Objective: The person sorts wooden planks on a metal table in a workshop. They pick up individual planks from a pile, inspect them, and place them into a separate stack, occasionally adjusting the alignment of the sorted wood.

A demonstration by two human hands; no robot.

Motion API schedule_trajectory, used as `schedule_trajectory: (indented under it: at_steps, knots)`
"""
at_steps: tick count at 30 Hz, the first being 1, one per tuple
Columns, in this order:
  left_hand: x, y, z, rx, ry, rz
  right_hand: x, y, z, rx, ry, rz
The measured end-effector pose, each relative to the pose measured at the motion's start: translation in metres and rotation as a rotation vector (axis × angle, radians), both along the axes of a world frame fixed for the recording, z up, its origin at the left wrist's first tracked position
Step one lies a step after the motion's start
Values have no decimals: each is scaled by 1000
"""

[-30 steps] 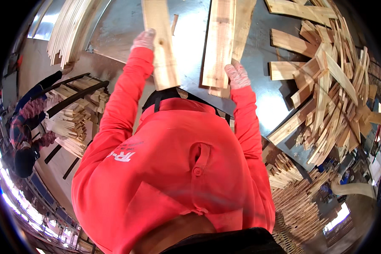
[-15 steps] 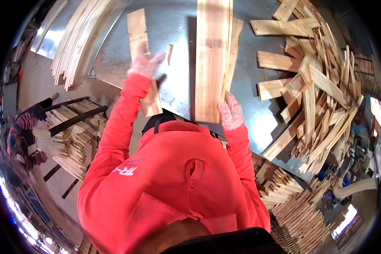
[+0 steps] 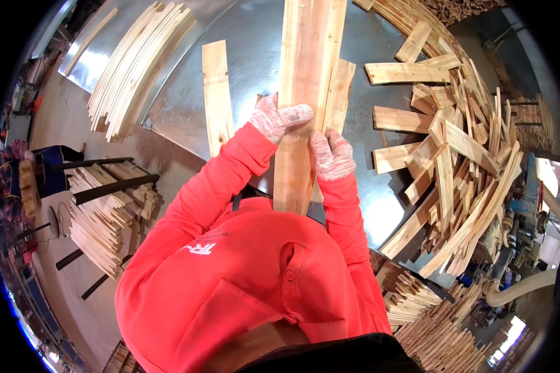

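Note:
A long, wide wooden plank lies lengthwise in front of me, its near end reaching my chest. My left hand, in a pale speckled glove, grips its left edge with the thumb across the top face. On the right edge my right hand, gloved the same way, is closed, its fingertips partly hidden. A second board shows from beneath the plank on the right. To the left, a shorter board lies on the metal table, partly behind my left sleeve.
Narrow strips are stacked at the far left of the table. A loose heap of offcuts covers its right side. Stacked slats sit in a black rack at left; more slats are piled at lower right.
My left hand has left the shorter board and moved right onto the wide plank. The plank has come nearer to me. My right hand stays at its right edge.

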State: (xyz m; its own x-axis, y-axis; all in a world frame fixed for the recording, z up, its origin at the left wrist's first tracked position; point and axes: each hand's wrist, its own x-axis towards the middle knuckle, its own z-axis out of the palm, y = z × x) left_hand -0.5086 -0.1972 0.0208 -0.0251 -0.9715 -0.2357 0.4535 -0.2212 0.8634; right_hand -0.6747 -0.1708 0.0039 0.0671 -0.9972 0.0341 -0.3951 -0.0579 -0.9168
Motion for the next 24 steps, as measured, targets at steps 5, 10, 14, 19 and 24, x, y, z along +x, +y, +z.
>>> schedule_trajectory:
  at_steps: [5, 10, 14, 19, 24]
  knots:
    - [0, 1, -8, 1, 14, -32, -15, -2, -62, 38, -221, 52]
    - [-14, -6, -15, -37, 14, -26, -30, -3, -108, 556, -1050, -47]
    - [0, -23, -23, 55, -109, 44, -34, 55, -47, 313, -404, 285]
    - [15, -28, -54, -20, -1017, 194, -61, 93, -74, 383, -87, 74]
    - [57, 45, -102, 662, -1700, 134, -60, -29, -60, 233, -173, -123]
